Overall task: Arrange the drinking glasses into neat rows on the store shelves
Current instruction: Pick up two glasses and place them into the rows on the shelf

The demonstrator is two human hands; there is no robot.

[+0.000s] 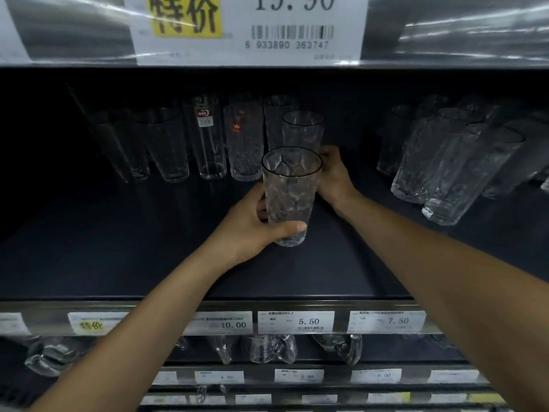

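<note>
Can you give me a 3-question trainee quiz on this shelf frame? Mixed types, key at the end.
1. True or false: the left hand grips the front glass near its base.
2. Multiple choice: the right hand is on
A) a price tag
B) the rear glass just behind the front one
C) a mug on the lower shelf
3. Fill in: the price tag on the shelf edge directly below the front glass reads ____.

Key: 1 true; 2 B; 3 5.50
</note>
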